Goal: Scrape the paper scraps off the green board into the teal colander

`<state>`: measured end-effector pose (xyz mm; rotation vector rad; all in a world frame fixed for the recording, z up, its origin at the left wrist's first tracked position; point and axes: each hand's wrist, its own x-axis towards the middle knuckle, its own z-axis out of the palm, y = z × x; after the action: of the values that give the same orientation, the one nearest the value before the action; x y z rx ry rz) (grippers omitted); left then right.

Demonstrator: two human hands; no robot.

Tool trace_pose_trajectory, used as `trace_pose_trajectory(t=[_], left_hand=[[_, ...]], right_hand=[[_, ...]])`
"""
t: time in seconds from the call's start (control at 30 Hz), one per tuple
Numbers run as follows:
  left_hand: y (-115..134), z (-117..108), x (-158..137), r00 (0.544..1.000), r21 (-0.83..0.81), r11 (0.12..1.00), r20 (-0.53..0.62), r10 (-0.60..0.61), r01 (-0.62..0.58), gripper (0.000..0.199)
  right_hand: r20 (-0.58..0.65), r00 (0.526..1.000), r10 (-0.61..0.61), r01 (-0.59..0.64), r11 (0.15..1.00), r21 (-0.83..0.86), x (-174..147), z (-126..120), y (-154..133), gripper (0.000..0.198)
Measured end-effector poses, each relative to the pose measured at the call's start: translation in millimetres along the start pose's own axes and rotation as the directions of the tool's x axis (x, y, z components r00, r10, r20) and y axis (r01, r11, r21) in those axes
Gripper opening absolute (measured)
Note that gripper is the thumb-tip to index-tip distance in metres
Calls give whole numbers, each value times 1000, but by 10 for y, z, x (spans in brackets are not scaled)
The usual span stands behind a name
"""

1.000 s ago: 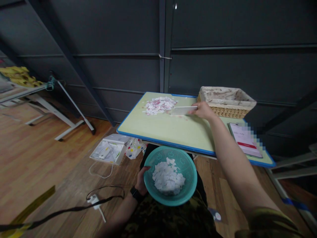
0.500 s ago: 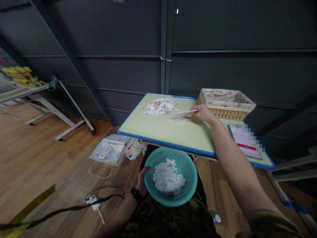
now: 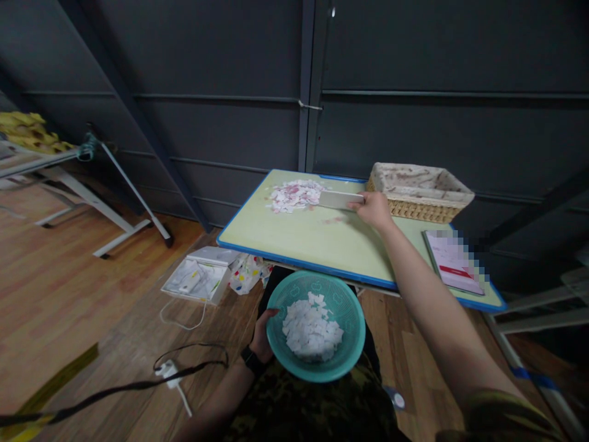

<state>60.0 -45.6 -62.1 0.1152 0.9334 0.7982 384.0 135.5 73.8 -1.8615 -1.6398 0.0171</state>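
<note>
My left hand [image 3: 263, 336] grips the left rim of a round green plastic colander [image 3: 350, 344], its thumb over the edge. The colander rests on my lap, and a heap of torn white paper pieces [image 3: 310, 328] lies in it. Out over the yellow-green tabletop [image 3: 294, 236], my right hand [image 3: 373, 210] is closed on one end of a flat white rectangular board [image 3: 340, 199]. The board's far end is at the right side of a spread pile of white and pinkish paper scraps [image 3: 294, 195].
A lined wicker basket [image 3: 418, 210] stands at the table's back right, with a clipboard [image 3: 453, 264] in front of it. On the floor at left are an open white box [image 3: 196, 279], a dotted plastic bag [image 3: 246, 273] and a power strip with cables [image 3: 168, 371]. Another table [image 3: 59, 162] stands further left.
My right hand has turned the white board so its broad face shows, and its far end is now nearer the scrap pile. The left hand keeps its grip on the colander.
</note>
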Motion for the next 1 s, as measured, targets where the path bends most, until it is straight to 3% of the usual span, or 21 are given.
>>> trace_pose_trajectory(t=[0.17, 0.5, 0.7, 0.87, 1.0], left_hand=[[6, -7, 1, 1000, 4, 1000, 2, -12, 12, 25], [-24, -57, 40, 998, -44, 999, 57, 15, -12, 27], [-38, -74, 54, 996, -75, 997, 85, 39, -32, 22], [-40, -65, 43, 996, -74, 997, 86, 34, -27, 23], [-42, -84, 60, 995, -73, 997, 102, 12, -5, 26]], right_hand=[[44, 998, 36, -36, 999, -4, 24, 44, 19, 28], [96, 992, -82, 68, 988, 141, 76, 207, -52, 26], [178, 973, -150, 107, 968, 226, 109, 124, -21, 22], [127, 984, -125, 82, 951, 297, 88, 152, -72, 29], [189, 977, -99, 31, 942, 334, 59, 264, -125, 37]])
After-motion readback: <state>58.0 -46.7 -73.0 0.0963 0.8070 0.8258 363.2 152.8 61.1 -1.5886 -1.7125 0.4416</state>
